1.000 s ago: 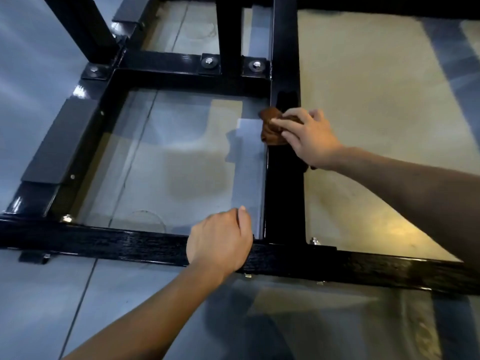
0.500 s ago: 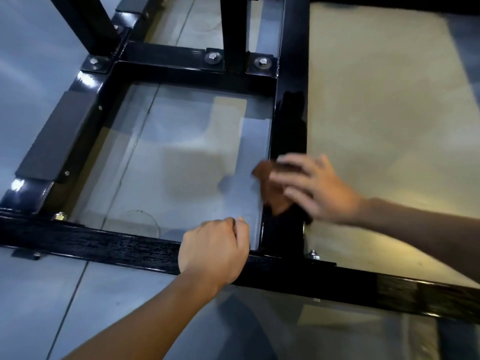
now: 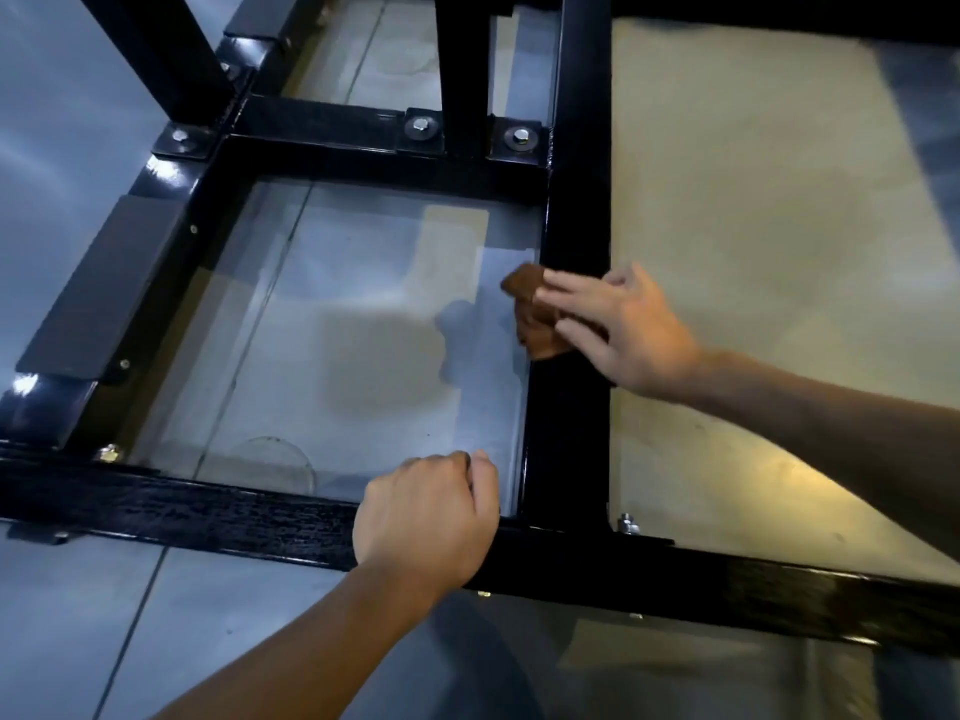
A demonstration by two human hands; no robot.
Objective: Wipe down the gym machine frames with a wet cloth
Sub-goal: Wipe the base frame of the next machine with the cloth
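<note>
Pressing brown cloth [image 3: 535, 324] flat-fingered onto black frame bar [image 3: 571, 433], right hand [image 3: 618, 330]; left hand [image 3: 426, 517] curled, braced on crossbar. Cloth soft, limp, probably best bunched under the palm.

Two bare forearms and hands of one person, seen from above. The left forearm enters from the lower edge at about 7 o'clock and ends in the left hand [image 3: 427, 517] just below centre; the knuckles form a rounded ridge and a short thumbnail shows at its upper edge. The right forearm enters from the right edge at about 4 o'clock and ends in the right hand [image 3: 621, 327] right of centre; its fingers [image 3: 574, 306] are slender, with short nails. No sleeve, glove, watch or ring is visible on either arm.
</note>
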